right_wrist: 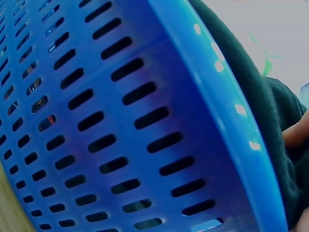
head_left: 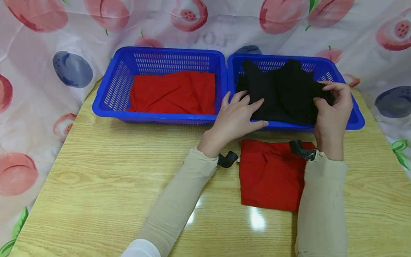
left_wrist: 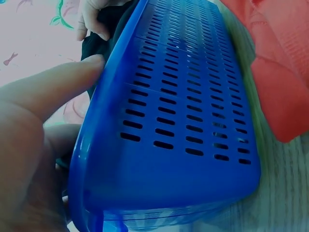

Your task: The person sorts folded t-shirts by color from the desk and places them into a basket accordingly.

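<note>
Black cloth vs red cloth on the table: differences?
The black cloth sits rumpled in the right basket; the red cloth lies fairly flat on the table. The right hand pinches the black cloth; no hand holds the red cloth. Both are creased fabric.

Right basket: glossy plastic. Black cloth: matt. Table: shiny wood grain.

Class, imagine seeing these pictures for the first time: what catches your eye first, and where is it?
The left blue basket holds bright red cloth, while the right blue basket holds black cloth that the right hand pinches. Another red cloth lies in front, on the table.
</note>
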Demonstrator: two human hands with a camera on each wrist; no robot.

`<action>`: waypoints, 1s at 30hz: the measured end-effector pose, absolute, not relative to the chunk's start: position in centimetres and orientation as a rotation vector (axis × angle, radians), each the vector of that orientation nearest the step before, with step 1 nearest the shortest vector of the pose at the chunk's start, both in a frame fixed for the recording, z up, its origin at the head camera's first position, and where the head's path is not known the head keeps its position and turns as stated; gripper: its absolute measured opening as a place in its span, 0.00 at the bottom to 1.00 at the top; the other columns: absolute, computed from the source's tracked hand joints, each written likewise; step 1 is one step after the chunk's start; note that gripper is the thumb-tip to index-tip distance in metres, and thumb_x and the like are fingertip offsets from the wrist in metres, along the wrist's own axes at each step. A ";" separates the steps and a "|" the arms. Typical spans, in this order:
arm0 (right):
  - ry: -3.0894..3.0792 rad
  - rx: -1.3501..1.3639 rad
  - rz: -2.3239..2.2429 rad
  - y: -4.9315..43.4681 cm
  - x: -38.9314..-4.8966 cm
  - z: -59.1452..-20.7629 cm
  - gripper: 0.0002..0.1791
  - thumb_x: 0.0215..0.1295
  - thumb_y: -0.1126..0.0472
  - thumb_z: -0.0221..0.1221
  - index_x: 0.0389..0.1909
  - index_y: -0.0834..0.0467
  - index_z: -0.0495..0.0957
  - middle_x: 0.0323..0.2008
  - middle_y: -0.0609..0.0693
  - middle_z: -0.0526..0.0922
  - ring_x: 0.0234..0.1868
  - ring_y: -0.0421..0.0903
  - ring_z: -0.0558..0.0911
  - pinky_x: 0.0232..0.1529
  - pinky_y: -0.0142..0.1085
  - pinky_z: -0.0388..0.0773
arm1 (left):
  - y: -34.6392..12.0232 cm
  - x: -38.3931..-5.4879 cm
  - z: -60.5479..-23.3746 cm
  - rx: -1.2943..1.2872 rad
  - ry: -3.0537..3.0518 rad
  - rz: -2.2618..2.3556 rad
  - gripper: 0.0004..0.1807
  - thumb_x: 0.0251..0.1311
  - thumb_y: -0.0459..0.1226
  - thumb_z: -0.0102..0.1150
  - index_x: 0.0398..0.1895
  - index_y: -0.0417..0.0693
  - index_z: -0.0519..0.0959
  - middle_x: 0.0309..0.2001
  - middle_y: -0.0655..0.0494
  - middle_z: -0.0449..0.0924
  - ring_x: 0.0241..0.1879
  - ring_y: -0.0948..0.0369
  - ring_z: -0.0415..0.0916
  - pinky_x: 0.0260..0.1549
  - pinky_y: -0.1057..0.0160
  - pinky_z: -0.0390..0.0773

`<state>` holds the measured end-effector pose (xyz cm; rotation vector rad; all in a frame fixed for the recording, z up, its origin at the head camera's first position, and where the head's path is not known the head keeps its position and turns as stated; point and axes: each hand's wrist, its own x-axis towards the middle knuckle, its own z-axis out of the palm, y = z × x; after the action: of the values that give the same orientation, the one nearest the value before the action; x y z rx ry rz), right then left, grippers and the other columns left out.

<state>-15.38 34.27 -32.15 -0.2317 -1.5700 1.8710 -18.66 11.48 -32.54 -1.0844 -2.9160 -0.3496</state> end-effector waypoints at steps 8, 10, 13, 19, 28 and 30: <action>-1.632 -0.283 1.839 34.1 -15.3 -31.9 0.19 0.46 0.86 0.44 0.34 0.64 0.73 0.45 0.57 0.76 0.49 0.48 0.71 0.42 0.34 0.65 | 11.7 -18.6 -32.7 -1.120 -2.890 -0.199 0.41 0.47 0.68 0.44 0.66 0.69 0.54 0.62 0.60 0.61 0.66 0.58 0.40 0.60 0.44 0.35; -1.658 -0.285 1.824 33.9 -15.2 -31.8 0.18 0.46 0.85 0.45 0.33 0.64 0.74 0.46 0.57 0.76 0.48 0.47 0.71 0.42 0.34 0.65 | 11.7 -18.6 -32.7 -1.125 -2.881 -0.183 0.40 0.48 0.68 0.44 0.66 0.69 0.55 0.62 0.61 0.60 0.66 0.58 0.41 0.60 0.45 0.36; -1.706 -0.265 1.787 33.6 -15.1 -31.8 0.16 0.47 0.83 0.46 0.32 0.65 0.75 0.45 0.58 0.75 0.48 0.48 0.70 0.42 0.33 0.65 | 11.7 -18.6 -32.7 -1.132 -2.875 -0.174 0.40 0.49 0.67 0.45 0.66 0.69 0.55 0.63 0.61 0.59 0.66 0.58 0.42 0.61 0.45 0.35; -1.876 -0.278 1.652 33.3 -14.9 -31.6 0.12 0.51 0.80 0.47 0.28 0.65 0.76 0.46 0.55 0.75 0.50 0.46 0.69 0.47 0.32 0.65 | 11.8 -18.5 -32.8 -1.141 -2.880 -0.169 0.39 0.50 0.66 0.45 0.66 0.68 0.56 0.64 0.62 0.58 0.66 0.59 0.44 0.61 0.45 0.35; -2.196 -0.346 1.348 33.1 -15.0 -31.6 0.11 0.56 0.74 0.46 0.32 0.61 0.77 0.49 0.48 0.73 0.53 0.41 0.66 0.55 0.30 0.59 | 11.8 -18.6 -32.8 -1.130 -2.907 -0.155 0.38 0.50 0.67 0.43 0.65 0.67 0.58 0.64 0.62 0.59 0.65 0.60 0.46 0.61 0.47 0.33; -2.210 -0.342 1.307 33.0 -15.0 -31.6 0.11 0.55 0.74 0.47 0.31 0.61 0.77 0.47 0.48 0.74 0.53 0.41 0.67 0.55 0.29 0.59 | 11.8 -18.6 -32.8 -1.129 -2.915 -0.146 0.38 0.50 0.67 0.42 0.65 0.67 0.57 0.63 0.62 0.59 0.65 0.60 0.47 0.61 0.47 0.32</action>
<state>-15.01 33.02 -31.61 -0.3419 -2.2103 1.3067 -18.61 11.82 -32.79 -1.1291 -2.9148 -0.1465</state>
